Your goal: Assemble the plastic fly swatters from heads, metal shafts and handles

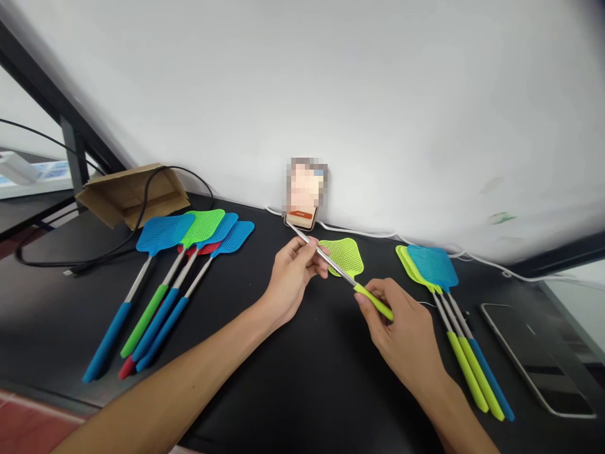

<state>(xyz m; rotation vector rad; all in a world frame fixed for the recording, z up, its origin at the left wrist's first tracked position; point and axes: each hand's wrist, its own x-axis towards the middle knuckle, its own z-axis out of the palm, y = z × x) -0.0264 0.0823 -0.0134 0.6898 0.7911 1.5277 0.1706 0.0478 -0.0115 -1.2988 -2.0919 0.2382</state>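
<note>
A fly swatter handle [373, 301] with a yellow-green grip and a thin silver rod slants across the middle, its bare rod tip pointing up and left. My right hand [401, 334] is closed around the grip. Thumb and fingers of my left hand [293, 271] pinch the rod near its upper end. Just behind the rod, a yellow-green mesh swatter head [344, 255] lies on the black table [302, 384]. It looks apart from the rod, though its neck is partly hidden.
Several blue, green and red fly swatters [163, 233] lie at left. On the right, yellow-green and blue swatters [432, 265] overlap beside a dark tablet-like device [534, 353]. A phone [302, 217] leans on the wall. Behind are a cardboard box [135, 192], black cable [142, 208] and white cable [359, 233].
</note>
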